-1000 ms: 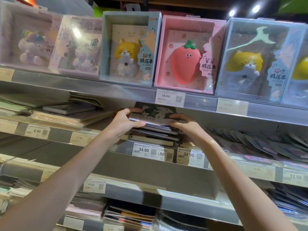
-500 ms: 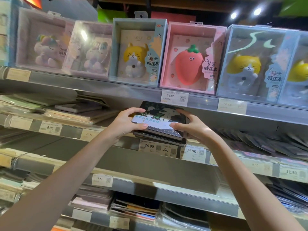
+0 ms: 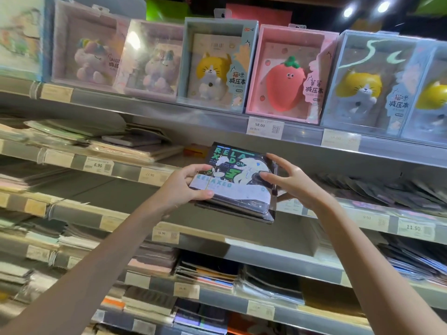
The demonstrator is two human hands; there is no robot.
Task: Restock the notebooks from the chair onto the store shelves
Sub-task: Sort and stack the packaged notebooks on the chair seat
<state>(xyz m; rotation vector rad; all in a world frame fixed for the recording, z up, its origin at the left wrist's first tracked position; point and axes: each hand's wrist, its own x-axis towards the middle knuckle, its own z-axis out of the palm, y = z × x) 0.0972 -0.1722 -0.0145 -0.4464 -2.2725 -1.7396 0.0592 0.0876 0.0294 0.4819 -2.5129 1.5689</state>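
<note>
- Your left hand [image 3: 180, 187] grips the left edge of a small stack of notebooks [image 3: 235, 187], thumb curled over the top cover and fingers wrapped beneath.
- Your right hand [image 3: 294, 183] holds the stack's right side, thumb pressed on the top cover near the edge and fingers spread along the far corner.
- The stack sits between your two hands, in the air in front of the second shelf [image 3: 150, 176] from the top, tilted so the dark cover with pale green "RELAXED" lettering and a white character faces you. It is wrapped in clear film, and you can see at least two thinner dark notebooks under the top one.
- Above both hands, the top shelf carries clear-fronted gift boxes standing side by side: a pink box [image 3: 290, 73] holding a red strawberry figure directly above the stack, a blue-grey box [image 3: 217, 64] with a yellow and grey cat up and left of your left hand, and another cat box [image 3: 367, 81] up and right of your right hand.
- Further left of the left hand on that top shelf stand two pale boxes with pastel plush-like figures; detail is blurred.
- A price tag [image 3: 264, 125] reading 58.00 hangs just above the stack.
- Left of your left hand, flat piles of wrapped notebooks lie on the second shelf; right of your right hand, dark packets [image 3: 387, 189] fan out in a row.
- Below both forearms, the lower shelves hold more flat stacks of stationery.
</note>
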